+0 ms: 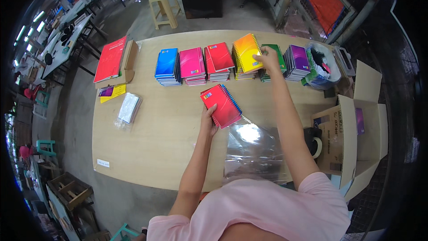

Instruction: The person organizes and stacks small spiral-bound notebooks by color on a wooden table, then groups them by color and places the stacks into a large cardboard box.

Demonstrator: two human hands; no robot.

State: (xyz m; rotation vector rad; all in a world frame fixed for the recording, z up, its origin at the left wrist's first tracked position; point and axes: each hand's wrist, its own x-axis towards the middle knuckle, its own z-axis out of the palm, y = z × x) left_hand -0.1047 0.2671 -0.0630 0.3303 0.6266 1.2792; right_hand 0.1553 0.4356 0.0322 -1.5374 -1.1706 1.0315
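Observation:
My left hand (pixel 209 119) grips a small bundle of spiral notebooks over the middle of the table, a red notebook (pixel 222 104) on top and a blue spiral edge showing beneath. Farther off, my right hand (pixel 268 60) pinches the right edge of a yellow notebook (pixel 246 52), which tilts up on the yellow stack. In the same row stand stacks of blue notebooks (pixel 166 62), pink notebooks (pixel 192 63), red notebooks (pixel 220 57), green notebooks (pixel 274 54) and purple notebooks (pixel 298 58). Clear plastic sheets (pixel 252 154) lie near me, below the held bundle.
An open cardboard box (pixel 332 140) stands at the right edge beside a tape roll (pixel 317 147). A plastic-lined bin (pixel 322 64) is at the back right. Left on the table (pixel 147 147) are a carton with red books (pixel 110 60) and a plastic-wrapped pack (pixel 129 108).

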